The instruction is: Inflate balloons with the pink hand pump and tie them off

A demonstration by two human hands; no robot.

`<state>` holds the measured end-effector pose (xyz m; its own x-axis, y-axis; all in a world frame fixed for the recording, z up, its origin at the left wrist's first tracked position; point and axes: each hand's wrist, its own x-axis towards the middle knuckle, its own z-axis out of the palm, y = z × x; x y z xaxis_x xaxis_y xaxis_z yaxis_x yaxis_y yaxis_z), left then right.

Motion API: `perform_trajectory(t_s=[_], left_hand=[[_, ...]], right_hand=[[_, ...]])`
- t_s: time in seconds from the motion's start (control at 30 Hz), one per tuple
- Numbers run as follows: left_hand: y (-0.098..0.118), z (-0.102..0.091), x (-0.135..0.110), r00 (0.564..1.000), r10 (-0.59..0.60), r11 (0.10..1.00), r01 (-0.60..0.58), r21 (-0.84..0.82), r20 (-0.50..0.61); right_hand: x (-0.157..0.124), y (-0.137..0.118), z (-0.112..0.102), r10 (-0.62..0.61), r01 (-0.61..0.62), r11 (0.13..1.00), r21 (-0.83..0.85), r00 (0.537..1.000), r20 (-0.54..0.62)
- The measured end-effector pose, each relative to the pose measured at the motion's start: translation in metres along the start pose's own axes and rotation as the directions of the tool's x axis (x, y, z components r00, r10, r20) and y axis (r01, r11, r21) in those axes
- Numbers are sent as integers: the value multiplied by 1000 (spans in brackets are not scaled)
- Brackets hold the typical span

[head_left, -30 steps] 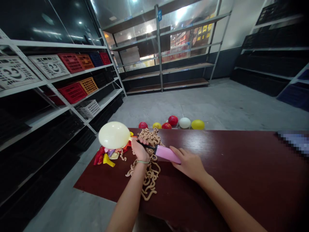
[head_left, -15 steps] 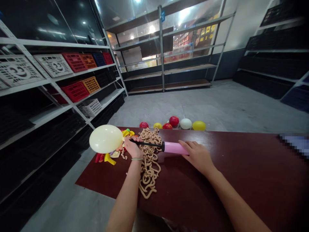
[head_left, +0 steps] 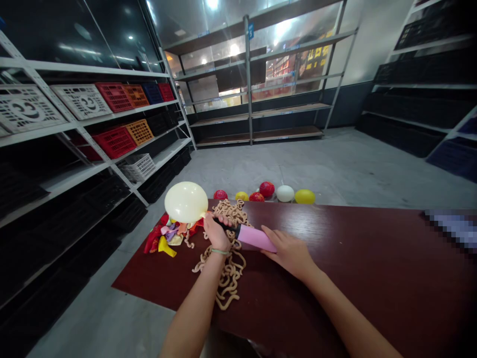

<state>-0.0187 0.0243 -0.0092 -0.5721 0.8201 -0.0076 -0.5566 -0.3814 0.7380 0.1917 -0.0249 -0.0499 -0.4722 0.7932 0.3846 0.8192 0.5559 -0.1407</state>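
A pale yellow balloon [head_left: 186, 202], inflated and round, sits on the nozzle end of a balloon pump [head_left: 256, 237] with a pink barrel and black handle. My left hand [head_left: 216, 232] is closed around the pump's black end, right by the balloon's neck. My right hand [head_left: 288, 251] grips the far end of the pink barrel. Below and behind my left hand lies a tangle of tan cord-like strands [head_left: 231, 278] on the dark red table [head_left: 335, 288]. Limp balloons [head_left: 167, 238] in red, yellow, purple and orange form a pile at the table's left.
Several inflated balloons [head_left: 285, 193] rest on the floor past the table's far edge. Metal shelving with plastic crates [head_left: 115, 97] runs along the left, and a grey rack [head_left: 249, 79] stands at the back. A blurred pale object [head_left: 452, 228] lies at the table's right.
The pump's barrel has slid toward my left hand, hiding the black rod that showed before. The balloon and my left hand have shifted right and the balloon upward; my right hand has moved left.
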Motion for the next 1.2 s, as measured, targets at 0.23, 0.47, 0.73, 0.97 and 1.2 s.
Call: perform_trajectory(t_s=[0.23,0.47,0.73,0.97,1.2], left_hand=[[35,-21,35,981,108,989,-123,-86,-160],[33,-17,31,983,96,987,-114,-112,-155],[29,-16,23,984,61,990,-81,-118,-169],[-9,7,-11,1000,20,1000,-19,-24,15],[12,-5,9,996,92,996,-92,1,-20]], right_hand=[[-4,44,-17,113,-134,986,-104,977,-183],[5,15,-29,23,-13,999,43,973,-230],[3,-8,0,-1,2,1000,-12,998,63],[0,-13,4,82,-81,996,-24,997,11],[3,14,-7,59,-58,996,-74,998,10]])
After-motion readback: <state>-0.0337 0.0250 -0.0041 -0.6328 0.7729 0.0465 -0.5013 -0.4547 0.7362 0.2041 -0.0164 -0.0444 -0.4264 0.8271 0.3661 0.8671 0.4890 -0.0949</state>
